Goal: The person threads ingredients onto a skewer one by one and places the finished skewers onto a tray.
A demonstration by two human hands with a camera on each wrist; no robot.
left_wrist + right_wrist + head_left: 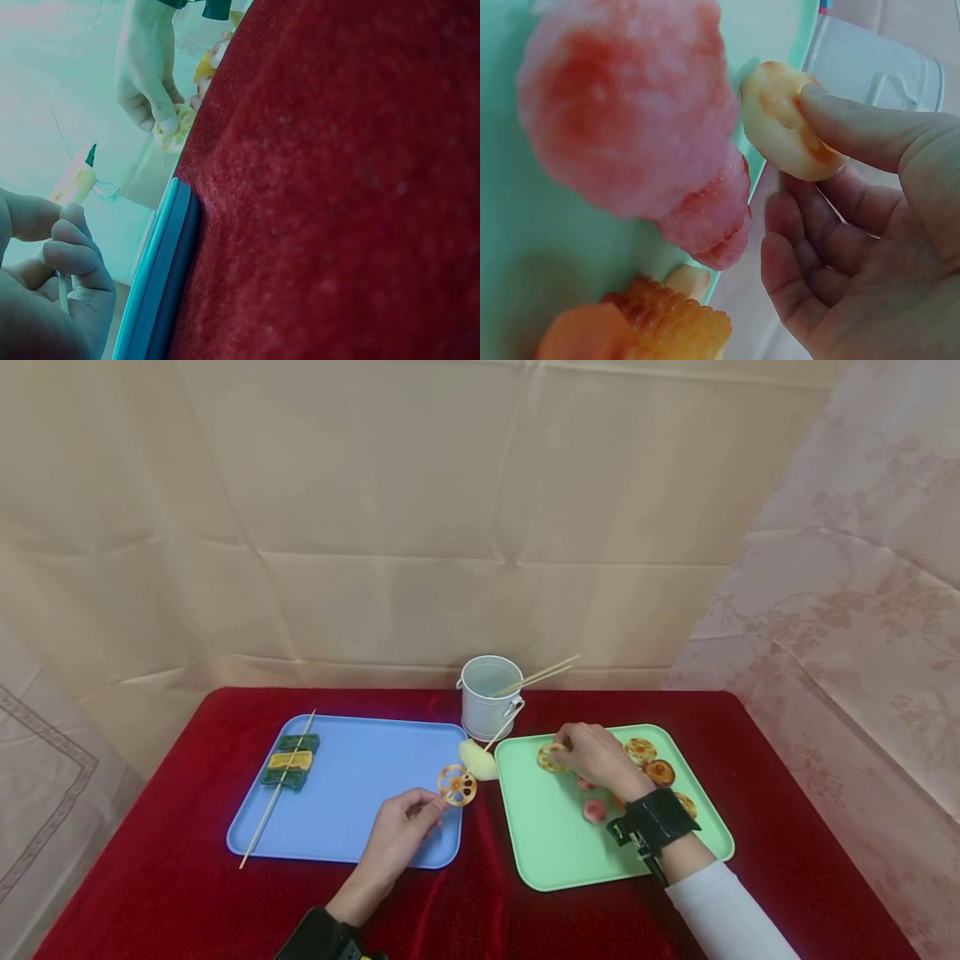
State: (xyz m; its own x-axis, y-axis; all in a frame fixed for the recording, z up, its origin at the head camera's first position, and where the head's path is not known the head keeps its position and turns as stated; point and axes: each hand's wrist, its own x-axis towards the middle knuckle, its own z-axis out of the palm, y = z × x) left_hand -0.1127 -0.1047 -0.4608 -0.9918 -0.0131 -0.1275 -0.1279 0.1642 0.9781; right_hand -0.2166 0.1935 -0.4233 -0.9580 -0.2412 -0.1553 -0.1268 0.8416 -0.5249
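My left hand (405, 827) grips a thin skewer (63, 292) above the right edge of the blue tray (360, 793). Threaded on that stick are a lotus root slice (457, 785), close to the fingers, and a pale yellow slice (478, 760) further along. Beyond them the bare stick points up and to the right. Over the green tray (540, 860), my right hand (596, 756) pinches another lotus root slice (772, 139) between thumb and fingers. Pink shrimp-like pieces (594, 811) lie beside that hand, and its wrist hides part of the food.
A finished-looking skewer (291, 762) of green and yellow pieces lies at the blue tray's left. Behind the trays stands a white bucket (483, 702) with sticks. The green tray also holds a mushroom-like brown piece (660, 772), corn (679, 319) and an orange piece (585, 334).
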